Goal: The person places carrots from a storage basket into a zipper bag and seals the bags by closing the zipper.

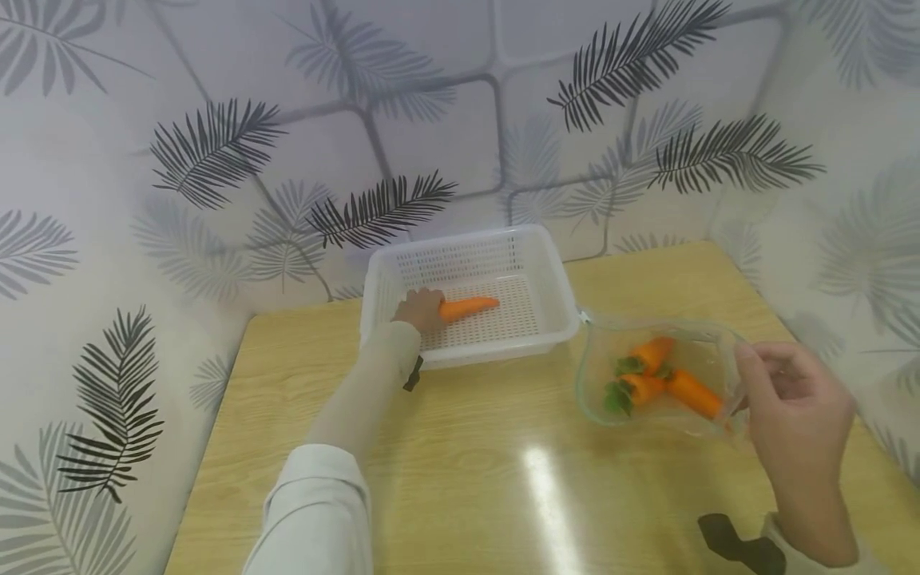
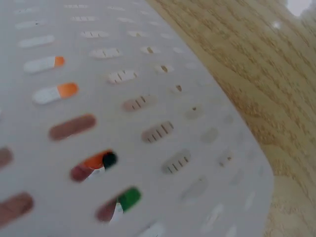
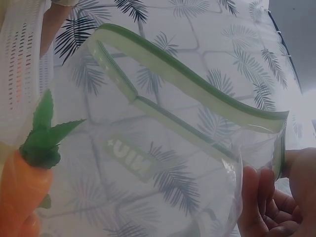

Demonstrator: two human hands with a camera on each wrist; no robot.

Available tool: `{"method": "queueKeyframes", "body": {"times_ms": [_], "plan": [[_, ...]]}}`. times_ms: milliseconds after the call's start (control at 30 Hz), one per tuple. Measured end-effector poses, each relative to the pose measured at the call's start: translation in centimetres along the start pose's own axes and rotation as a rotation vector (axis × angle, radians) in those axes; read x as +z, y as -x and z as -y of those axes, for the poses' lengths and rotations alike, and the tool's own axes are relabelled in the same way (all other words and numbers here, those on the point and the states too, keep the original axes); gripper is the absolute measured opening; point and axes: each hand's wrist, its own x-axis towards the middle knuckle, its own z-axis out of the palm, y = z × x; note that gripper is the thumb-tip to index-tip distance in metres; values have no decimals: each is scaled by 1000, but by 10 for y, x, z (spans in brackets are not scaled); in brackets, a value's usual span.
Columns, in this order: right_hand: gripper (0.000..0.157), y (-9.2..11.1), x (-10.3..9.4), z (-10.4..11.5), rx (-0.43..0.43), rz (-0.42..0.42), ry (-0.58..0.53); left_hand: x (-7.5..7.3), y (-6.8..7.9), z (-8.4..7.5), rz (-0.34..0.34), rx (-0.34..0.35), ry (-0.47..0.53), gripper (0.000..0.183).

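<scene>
The left hand (image 1: 421,310) grips a carrot (image 1: 470,307) inside the basket (image 1: 496,350); the right hand (image 1: 798,399) pinches the bag (image 3: 170,138). It seems best to hold the bag's mouth wide and steady.

Pale walls (image 1: 460,24) covered in dark and grey leaf prints (image 1: 216,152), far, left and right. Wood-grain desk (image 1: 460,455) set against far wall. White light streak (image 1: 548,503) reflected on desk's near part.
</scene>
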Motion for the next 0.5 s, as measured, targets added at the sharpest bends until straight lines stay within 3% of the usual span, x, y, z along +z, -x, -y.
{"method": "queueKeyframes", "body": {"times_ms": [200,500], "plan": [[11,0,2,1,-6,8,-121,0,4,2,23,13,39,42],[12,0,2,2,17,-2,-53,-9,16,2,46,58,149,43]]}}
